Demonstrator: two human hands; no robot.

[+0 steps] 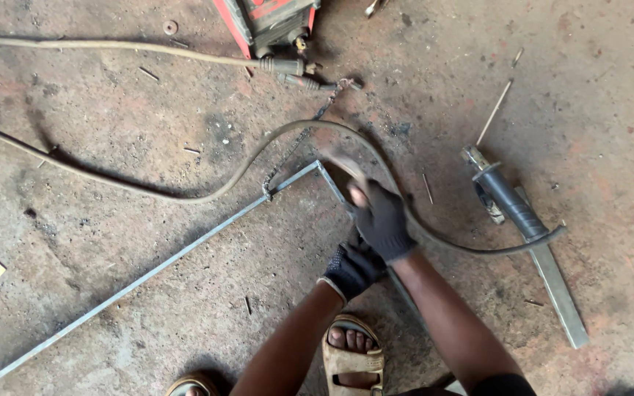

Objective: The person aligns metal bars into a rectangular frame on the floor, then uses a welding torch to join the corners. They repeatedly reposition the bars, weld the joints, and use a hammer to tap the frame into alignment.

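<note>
Seen from above, a person crouches on a stained concrete floor (111, 242), both hands in dark work gloves, over the corner of a thin grey metal frame (185, 253). The right hand (383, 220) is closed around a small tool that is blurred, so its kind cannot be told; it sits right at the frame's corner joint (322, 167), apparently striking or brushing that spot. The left hand (352, 270) lies just below and touching the right, fingers curled; it seems to press on the short side of the frame to keep it from shifting, though what it grips is hidden. One long bar of the frame runs away to the lower left; the short one passes under the hands. A sandalled foot (352, 352) rests just beneath the arms. A thick cable (185, 192) loops around the corner to an electrode holder (511, 205) laid aside to the right, well clear of the hands, next to a flat steel bar (559, 293). A red welding machine (269, 22) stands at the top.
</note>
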